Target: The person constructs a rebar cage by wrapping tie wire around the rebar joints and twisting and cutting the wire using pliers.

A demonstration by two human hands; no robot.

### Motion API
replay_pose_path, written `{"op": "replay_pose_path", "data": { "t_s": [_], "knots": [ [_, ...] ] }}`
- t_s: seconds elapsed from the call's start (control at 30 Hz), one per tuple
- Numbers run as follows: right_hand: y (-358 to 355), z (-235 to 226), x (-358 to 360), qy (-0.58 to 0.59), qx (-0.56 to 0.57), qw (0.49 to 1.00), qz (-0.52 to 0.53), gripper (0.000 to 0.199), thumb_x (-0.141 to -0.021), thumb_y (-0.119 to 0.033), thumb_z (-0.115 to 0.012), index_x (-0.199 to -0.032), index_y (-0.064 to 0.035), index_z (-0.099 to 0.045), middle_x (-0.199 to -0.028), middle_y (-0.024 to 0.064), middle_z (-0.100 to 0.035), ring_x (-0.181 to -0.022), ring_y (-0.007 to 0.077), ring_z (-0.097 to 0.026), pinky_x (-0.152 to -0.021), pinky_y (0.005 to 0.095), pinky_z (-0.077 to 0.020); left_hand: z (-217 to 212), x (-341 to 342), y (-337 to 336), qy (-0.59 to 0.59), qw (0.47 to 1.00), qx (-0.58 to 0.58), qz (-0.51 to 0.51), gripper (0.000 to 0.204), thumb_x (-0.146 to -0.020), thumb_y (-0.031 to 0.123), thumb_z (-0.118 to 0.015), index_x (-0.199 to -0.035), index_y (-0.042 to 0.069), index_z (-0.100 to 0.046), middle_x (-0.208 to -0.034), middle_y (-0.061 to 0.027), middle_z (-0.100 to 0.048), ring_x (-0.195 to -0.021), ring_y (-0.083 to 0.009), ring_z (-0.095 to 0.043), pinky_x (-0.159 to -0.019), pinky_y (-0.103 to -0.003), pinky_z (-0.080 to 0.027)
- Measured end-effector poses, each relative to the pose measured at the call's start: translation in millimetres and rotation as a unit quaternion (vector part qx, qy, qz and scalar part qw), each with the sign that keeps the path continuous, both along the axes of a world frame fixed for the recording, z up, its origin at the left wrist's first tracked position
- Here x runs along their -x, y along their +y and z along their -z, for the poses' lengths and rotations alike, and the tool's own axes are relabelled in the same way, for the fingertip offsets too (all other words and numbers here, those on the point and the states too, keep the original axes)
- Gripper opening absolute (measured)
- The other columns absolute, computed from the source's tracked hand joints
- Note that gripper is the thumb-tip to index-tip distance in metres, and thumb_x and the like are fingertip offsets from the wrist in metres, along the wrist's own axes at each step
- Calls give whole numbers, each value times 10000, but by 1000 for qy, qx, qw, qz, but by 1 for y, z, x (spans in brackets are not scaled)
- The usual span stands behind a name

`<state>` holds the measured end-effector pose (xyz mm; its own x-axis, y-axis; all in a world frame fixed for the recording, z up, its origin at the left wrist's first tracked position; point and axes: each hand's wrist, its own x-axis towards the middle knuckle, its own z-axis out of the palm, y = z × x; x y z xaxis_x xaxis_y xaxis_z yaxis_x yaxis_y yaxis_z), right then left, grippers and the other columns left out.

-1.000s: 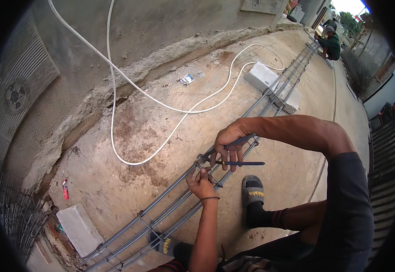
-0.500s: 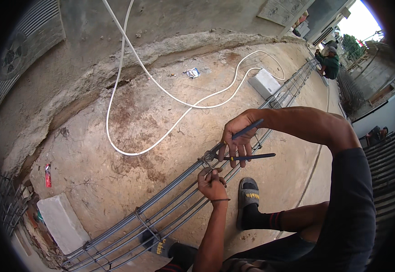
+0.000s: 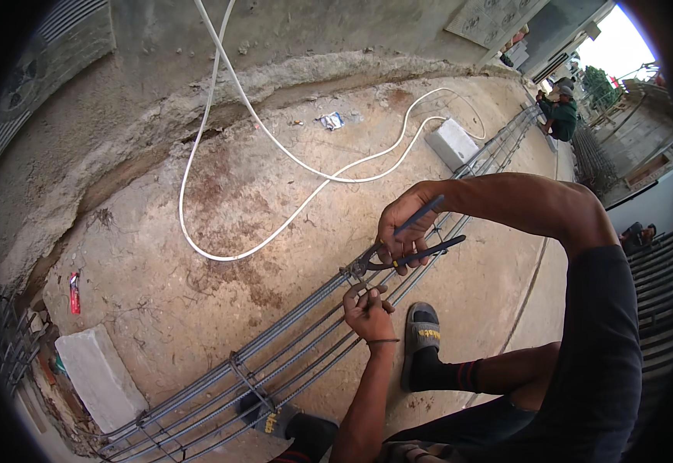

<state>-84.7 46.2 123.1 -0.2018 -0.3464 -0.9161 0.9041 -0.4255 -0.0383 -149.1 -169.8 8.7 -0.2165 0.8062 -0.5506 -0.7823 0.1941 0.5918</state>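
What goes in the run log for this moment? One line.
right hand: grips pliers at rebar cage | left hand: holds bar beside tie

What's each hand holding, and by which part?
Right hand grips pincers by the two dark handles, jaws at the rebar cage. Left hand pinches something thin at the same joint, too small to tell.

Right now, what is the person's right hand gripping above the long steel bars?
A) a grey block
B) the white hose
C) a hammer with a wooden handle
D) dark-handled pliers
D: the right hand grips the two dark handles of pliers whose tip meets the rebar cage beside the left hand; the white hose lies apart on the ground.
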Motion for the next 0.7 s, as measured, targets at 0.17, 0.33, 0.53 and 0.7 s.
{"op": "replay_pose_path", "data": {
  "t_s": [0.17, 0.33, 0.53, 0.7],
  "knots": [
    [-10, -8, -1, 17, 31, 998, 50, 282, -863, -212, -553, -1072, -22, -551, -987, 168, -651, -779, 237, -649, -698, 389, -558, -3, 3, -2, -16, 1000, 0, -3, 200, -901, -8, -524, -1085, 15, -450, -835, -165, -658, -446, -119, -503, -377, -230, -328],
    [-21, -5, -20, 56, 9, 997, 61, 207, -897, -208, -518, -1043, -70, -568, -947, 125, -649, -761, 221, -640, -698, 364, -532, -4, -1, -4, -15, 1000, 1, -1, 224, -902, -6, -527, -1115, 6, -457, -870, -181, -664, -484, -136, -541, -405, -230, -377],
    [-63, -17, 2, -25, -200, 979, -38, 250, -750, -64, -493, -989, 2, -525, -795, 114, -577, -593, 209, -578, -562, 331, -518, 16, -20, -10, -83, 994, 9, -69, 274, -924, 144, -548, -1147, -4, -488, -1006, -201, -659, -786, -221, -673, -644, -283, -515],
    [-65, -22, 15, 90, -378, 829, -402, 234, -765, -81, -503, -964, 21, -573, -794, 173, -610, -668, 275, -620, -590, 384, -537, -5, -19, -9, -104, 993, 51, 14, 410, -938, 284, -506, -1212, -20, -497, -1145, -220, -624, -996, -290, -650, -797, -351, -516]
  ]
}}
